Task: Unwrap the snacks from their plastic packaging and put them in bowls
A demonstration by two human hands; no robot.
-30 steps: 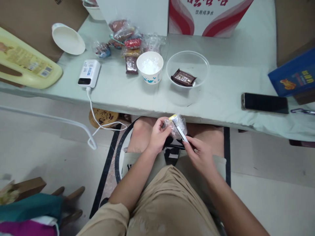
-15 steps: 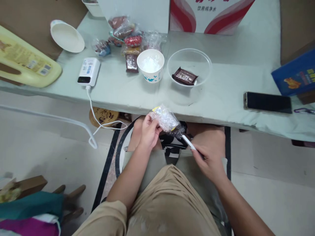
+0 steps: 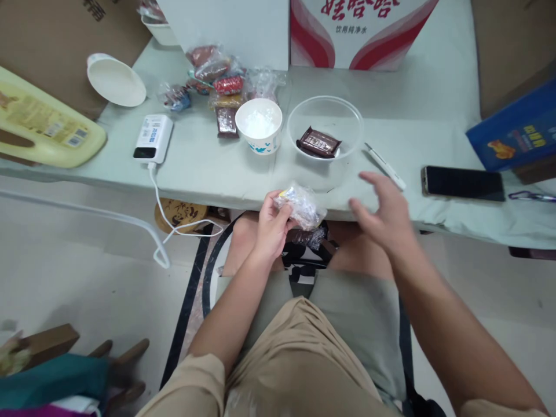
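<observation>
Pinched in my left hand (image 3: 273, 226) is a packet in crinkled clear plastic wrap (image 3: 302, 207), with a bit of yellow at its upper edge; what is inside cannot be made out. It hangs over my lap, just off the table's front edge. My right hand (image 3: 384, 211) is open with fingers apart, above the table edge. A white craft knife or pen-like tool (image 3: 386, 167) lies on the table just beyond its fingers. Behind the packet stand a clear plastic bowl (image 3: 360, 130) holding a brown wrapped snack bar (image 3: 319, 142) and a paper cup (image 3: 259, 145) with clear plastic in it.
Several wrapped snacks (image 3: 228, 85) are piled behind the cup. A white power bank (image 3: 153, 138) with a cable lies at left, near a yellow bottle (image 3: 52, 124). At right are a black phone (image 3: 463, 183) and a blue box (image 3: 516, 130). A red-and-white carton (image 3: 360, 35) stands behind.
My right hand has let go of the white tool, which now lies on the table right of the bowl. That hand has opened and moved up and right. My left hand still holds the packet.
</observation>
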